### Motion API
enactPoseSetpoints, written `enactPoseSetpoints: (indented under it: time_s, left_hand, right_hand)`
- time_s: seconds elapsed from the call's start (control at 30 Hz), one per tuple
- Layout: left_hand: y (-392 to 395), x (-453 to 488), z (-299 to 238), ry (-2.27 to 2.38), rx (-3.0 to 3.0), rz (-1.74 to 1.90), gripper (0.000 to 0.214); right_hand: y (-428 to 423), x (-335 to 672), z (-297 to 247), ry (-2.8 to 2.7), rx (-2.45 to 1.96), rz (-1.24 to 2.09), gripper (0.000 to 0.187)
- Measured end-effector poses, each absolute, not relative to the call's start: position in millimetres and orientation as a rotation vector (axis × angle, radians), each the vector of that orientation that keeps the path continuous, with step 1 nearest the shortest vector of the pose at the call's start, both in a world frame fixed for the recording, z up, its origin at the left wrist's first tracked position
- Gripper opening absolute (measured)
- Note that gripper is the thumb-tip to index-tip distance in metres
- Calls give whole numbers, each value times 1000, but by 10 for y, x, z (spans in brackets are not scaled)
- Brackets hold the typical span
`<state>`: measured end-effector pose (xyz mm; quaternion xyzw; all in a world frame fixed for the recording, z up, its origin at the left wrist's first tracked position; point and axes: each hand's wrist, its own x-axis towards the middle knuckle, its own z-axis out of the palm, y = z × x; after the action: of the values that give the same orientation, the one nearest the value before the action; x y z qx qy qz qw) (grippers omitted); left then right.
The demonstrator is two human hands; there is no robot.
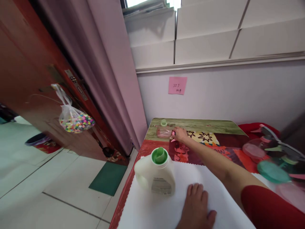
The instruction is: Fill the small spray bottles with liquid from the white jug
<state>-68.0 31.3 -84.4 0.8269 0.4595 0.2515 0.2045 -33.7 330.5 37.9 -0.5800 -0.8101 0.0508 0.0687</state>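
Note:
My right hand [180, 135], at the end of an outstretched arm, is closed around the pink top of a clear spray bottle [163, 132]. That bottle lies on its side near the table's far left corner, and a small green cap [163, 122] is just behind it. My left hand [195, 205] rests palm down, fingers stretched, on a white cloth [152, 211]. Left of it, a white detergent jug [164, 178] stands upright without a cap, its green pouring spout [160, 155] showing.
Pink and green spray bottles [274, 171] crowd the table's right side. A patterned cover [205, 136] lies at the back below a wall with a pink note [177, 85]. Left of the table are a door holding a bag of colourful bits [76, 121] and a bin [45, 142].

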Motion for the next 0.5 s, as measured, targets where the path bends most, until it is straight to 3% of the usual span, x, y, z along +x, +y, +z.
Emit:
enactPoseSetpoints:
  time_s: [0.27, 0.5]
  left_hand:
    - [347, -709, -738, 1339, 2523, 945, 62]
    - [393, -552, -449, 1475, 2421, 1362, 97]
  right_hand:
    - [2483, 784, 1390, -2565, -1829, -14, 18]
    - [1707, 1137, 1811, -2717, -1955, 55, 22]
